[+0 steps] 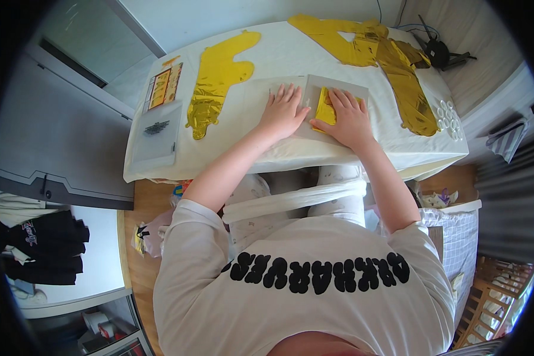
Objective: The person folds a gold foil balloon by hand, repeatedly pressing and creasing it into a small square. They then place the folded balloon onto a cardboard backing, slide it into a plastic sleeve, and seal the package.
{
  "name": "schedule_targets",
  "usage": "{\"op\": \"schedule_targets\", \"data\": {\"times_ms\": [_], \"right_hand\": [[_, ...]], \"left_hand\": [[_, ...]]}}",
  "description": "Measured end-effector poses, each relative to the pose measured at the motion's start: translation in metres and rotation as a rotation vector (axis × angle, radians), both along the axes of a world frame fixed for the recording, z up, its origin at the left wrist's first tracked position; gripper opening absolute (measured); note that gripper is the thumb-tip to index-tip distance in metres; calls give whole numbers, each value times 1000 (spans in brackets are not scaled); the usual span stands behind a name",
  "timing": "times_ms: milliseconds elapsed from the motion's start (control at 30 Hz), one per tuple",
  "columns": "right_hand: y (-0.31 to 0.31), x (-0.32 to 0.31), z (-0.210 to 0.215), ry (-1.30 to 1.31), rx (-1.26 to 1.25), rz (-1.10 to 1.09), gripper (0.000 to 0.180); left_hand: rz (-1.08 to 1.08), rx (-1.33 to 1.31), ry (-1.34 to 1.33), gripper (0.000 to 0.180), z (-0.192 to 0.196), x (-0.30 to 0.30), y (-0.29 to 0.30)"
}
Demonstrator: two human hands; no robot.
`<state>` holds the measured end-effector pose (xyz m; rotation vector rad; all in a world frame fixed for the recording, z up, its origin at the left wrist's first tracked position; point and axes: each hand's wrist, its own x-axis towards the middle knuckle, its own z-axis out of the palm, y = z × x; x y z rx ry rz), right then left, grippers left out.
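My left hand [282, 112] lies flat with its fingers spread, on a translucent plastic sheet or bag [277, 85] in front of me. Just to its right, my right hand [348, 120] presses flat on a folded packet of shiny gold foil [323, 111], its fingers outstretched and the thumb out to the left. Beneath the packet is another translucent plastic bag [361, 91]. The right hand covers much of the packet. Neither hand grips anything.
A flat gold foil balloon [222, 65] lies to the left; more gold foil [338, 47] sprawls at the back right. Black strips [157, 127] rest on a clear bag near a printed card [163, 86]. White rings [448, 118] and a black router [438, 53] are at the right.
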<state>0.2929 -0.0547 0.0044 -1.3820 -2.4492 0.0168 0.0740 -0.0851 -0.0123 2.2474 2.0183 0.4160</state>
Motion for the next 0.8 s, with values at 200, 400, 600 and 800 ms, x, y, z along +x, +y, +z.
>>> {"op": "schedule_targets", "data": {"times_ms": [200,400,600,800], "right_hand": [[0,7,0,0,4,71,101],[1,5,0,20,11,77,101],[-1,6,3,-21,-26,72,101],[1,6,6,-51,-78,110,102]], "left_hand": [[-28,-1,-7,72,0,6,6],[7,60,-12,67,-8,4,3],[15,149,-107,65,-9,10,1],[-65,129,-144,59,-5,10,3]]}}
